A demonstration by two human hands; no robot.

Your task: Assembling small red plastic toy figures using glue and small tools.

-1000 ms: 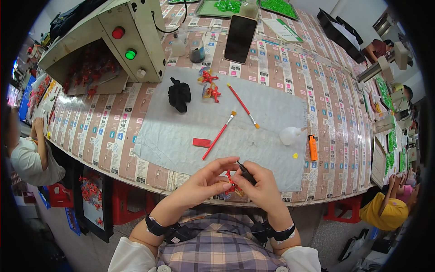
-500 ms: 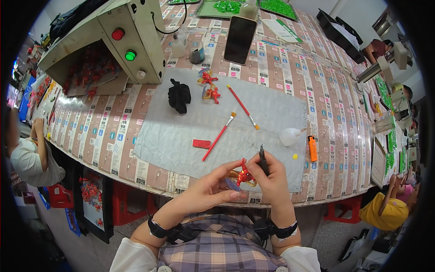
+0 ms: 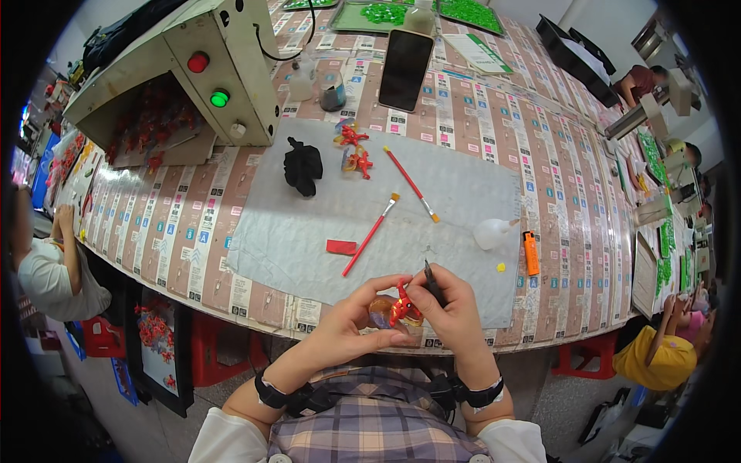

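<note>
Just off the table's near edge, my left hand is closed on a small red figurine with a translucent purplish and amber part. Its thumb and fingertips grip the figurine from the left. My right hand meets it from the other side, closed around a slim black tool with a thin pointed metal tip, perhaps a craft knife. That tip points up and away from the figurine. The right fingers lie against the figurine's right side, and part of it is hidden by them.
On the grey cloth lie two red brushes, a red strip, a black cloth bundle, two figurines and a white squeeze bottle. An orange lighter is at right; a metal box stands left.
Both hands have shifted slightly left. The figurine has turned, with more of its translucent part showing, and the black tool now leans further left.
</note>
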